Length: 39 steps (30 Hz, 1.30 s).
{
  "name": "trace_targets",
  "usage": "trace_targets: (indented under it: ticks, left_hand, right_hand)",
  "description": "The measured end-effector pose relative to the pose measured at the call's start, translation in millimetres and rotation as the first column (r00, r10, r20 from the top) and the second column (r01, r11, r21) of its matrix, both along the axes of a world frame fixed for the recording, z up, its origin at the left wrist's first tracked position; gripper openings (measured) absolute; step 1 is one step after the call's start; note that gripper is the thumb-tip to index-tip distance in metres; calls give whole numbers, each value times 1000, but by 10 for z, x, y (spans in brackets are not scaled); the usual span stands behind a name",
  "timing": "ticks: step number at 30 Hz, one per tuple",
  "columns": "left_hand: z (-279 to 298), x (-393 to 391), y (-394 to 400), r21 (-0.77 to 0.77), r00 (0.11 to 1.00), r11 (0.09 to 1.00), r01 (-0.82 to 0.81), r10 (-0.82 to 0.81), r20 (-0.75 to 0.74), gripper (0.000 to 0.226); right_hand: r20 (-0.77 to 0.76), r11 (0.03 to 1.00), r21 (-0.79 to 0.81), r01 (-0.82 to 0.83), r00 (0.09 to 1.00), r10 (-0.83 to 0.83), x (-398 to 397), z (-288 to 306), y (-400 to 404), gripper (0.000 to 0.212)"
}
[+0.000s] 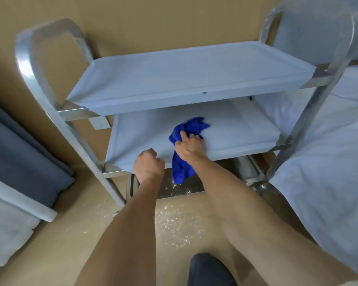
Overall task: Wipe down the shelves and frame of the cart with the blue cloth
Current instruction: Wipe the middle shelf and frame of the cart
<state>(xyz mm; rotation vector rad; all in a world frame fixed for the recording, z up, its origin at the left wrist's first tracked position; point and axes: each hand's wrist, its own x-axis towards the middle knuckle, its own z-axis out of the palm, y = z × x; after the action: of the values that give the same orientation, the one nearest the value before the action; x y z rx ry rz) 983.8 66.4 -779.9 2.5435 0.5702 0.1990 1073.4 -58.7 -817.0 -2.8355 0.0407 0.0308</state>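
Note:
A steel cart stands in front of me with pale blue film on its shelves: a top shelf and a middle shelf. Its shiny frame rises in rounded loops at both ends. My right hand grips the bunched blue cloth on the middle shelf near its front edge; part of the cloth hangs down over that edge. My left hand curls round the front edge of the middle shelf, just left of the cloth. The bottom shelf is mostly hidden under my arms.
A bed with white sheets presses close on the cart's right. Another bed with a grey cover sits at the left. A wall socket shows behind the cart. Wet specks glint on the tan floor. My knee is at bottom centre.

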Motion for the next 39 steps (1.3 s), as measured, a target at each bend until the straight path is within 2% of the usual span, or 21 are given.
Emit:
trace_targets:
  ticks: [2,4,6,9,12,15,19,22,24,26,28,30,34,39]
  left_hand:
    - [-39,-182,399,-65,952,959,-275,281,123,32]
    - [-113,-319,860,-137,859,874,-467,485,166,35]
    - [-192,-400,1244,-166,840,854,-494,517,163,41]
    - [-168,-374,1508,-185,873,889,-419,451,184,33]
    - [-3,-221,1476,-288,862,861,-420,478,171,34]
    - [66,-117,1439,-334,835,818,-469,533,133,31]
    - [-79,-143,1521,-241,870,885,-399,448,205,25]
    - [-186,-156,1569,-208,876,917,-339,389,286,28]
    - [-205,-164,1610,-234,866,913,-335,396,306,30]
    - [-226,-193,1656,-235,873,919,-317,379,308,31]
    - [-224,-198,1713,-245,882,926,-288,356,310,32]
    - [-195,-192,1782,-285,888,915,-286,364,280,31]
    - [-145,-196,1831,-282,907,888,-363,406,109,27]
    - [-79,-148,1637,-259,924,895,-362,382,29,26]
  right_hand:
    - [-5,981,31,-191,981,192,-114,45,685,63]
    - [19,938,115,-326,945,326,-318,29,1247,63]
    - [61,905,147,-400,917,395,-486,-24,1610,56]
    - [120,907,119,-404,913,391,-535,-83,1711,48]
    - [195,955,118,-273,949,248,-453,-134,1404,45]
    - [268,998,58,10,963,-25,-345,-215,787,45]
    - [175,943,70,325,927,-332,-222,-208,-17,50]
    - [136,929,29,369,919,-369,-173,-239,93,58]
    - [143,962,2,272,952,-270,-195,-242,567,61]
    - [132,999,-2,43,990,-42,-272,-217,1295,63]
    - [111,971,-11,-237,965,237,-372,-199,2032,62]
    - [139,917,-39,-398,906,399,-432,-185,2480,57]
    - [198,915,11,-404,898,394,-439,-268,2490,53]
    - [246,963,26,-269,935,255,-526,-255,2340,53]
